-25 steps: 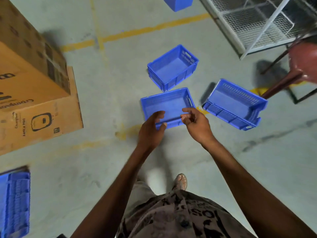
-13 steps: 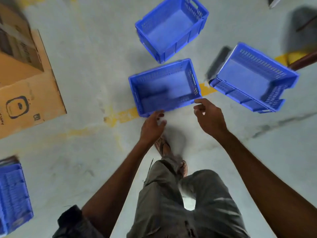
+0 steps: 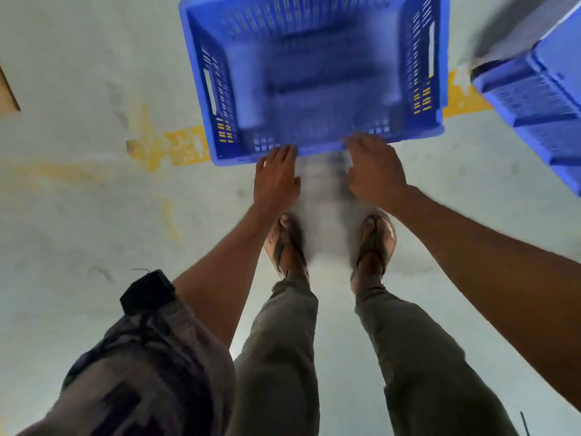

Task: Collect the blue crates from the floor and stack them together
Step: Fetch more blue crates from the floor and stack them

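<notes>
Just left of centre frame, the left hand [image 3: 276,177] is seen flat and spread, fingertips touching the near rim of the blue crate [image 3: 314,73] filling the upper middle (nothing is gripped yet). Right of it, the right hand [image 3: 374,171] is laid loosely curled on the same rim, its hold not clear. Both hands are best hooked over that rim evenly before lifting; a second crate [image 3: 540,102] lies tilted at upper right.
</notes>
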Available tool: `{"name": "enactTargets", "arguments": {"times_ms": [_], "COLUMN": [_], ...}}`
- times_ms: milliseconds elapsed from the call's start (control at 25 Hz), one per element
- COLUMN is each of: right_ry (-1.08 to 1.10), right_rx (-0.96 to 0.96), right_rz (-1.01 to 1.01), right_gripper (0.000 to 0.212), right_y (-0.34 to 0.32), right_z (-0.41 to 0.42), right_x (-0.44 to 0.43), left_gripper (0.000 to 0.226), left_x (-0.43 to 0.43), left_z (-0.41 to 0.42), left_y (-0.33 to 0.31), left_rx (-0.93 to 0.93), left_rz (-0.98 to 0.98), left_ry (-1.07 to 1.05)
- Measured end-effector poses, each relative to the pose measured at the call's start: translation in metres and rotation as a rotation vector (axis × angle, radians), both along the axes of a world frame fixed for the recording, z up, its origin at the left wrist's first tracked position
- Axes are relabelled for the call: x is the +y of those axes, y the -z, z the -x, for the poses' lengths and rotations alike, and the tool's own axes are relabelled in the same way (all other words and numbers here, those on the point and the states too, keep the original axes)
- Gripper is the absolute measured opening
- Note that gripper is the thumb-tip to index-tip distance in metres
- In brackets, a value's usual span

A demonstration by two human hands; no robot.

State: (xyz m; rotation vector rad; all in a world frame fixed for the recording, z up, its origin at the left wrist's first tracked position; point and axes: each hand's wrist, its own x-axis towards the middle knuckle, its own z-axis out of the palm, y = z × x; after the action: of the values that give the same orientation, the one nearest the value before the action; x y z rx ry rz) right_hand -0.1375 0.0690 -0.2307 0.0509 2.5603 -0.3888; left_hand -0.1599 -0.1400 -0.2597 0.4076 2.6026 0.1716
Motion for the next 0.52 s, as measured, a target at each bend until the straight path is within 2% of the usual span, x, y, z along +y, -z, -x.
{"name": "enactTargets", "arguments": {"times_ms": [80, 160, 240, 360, 520], "right_ry": [-0.153, -0.222, -0.223, -0.175, -0.136], "right_rx": [0.067, 0.088, 0.065, 0.024, 0.043], "right_rz": [-0.113, -0.170, -0.137, -0.071, -0.014], "right_gripper": [0.059, 0.045, 0.028, 0.019, 0.024], "right_y": [0.038, 0.059, 0.060, 0.016, -0.101], "right_z": [0.000, 0.011, 0.027, 0.054, 0.118], "right_x": [0.007, 0.013, 0.022, 0.037, 0.054], "left_gripper": [0.051, 0.035, 0.023, 0.015, 0.033], "left_x": [0.002, 0.001, 0.001, 0.002, 0.001], "left_z": [0.001, 0.007, 0.021, 0.042, 0.094], "left_y": [0.033, 0.050, 0.047, 0.004, -0.108], "left_rx": [0.147, 0.207, 0.182, 0.188, 0.272], "left_rz": [-0.016, -0.001, 0.014, -0.005, -0.026], "left_ry": [-0.037, -0.027, 0.007, 0.099, 0.074]}}
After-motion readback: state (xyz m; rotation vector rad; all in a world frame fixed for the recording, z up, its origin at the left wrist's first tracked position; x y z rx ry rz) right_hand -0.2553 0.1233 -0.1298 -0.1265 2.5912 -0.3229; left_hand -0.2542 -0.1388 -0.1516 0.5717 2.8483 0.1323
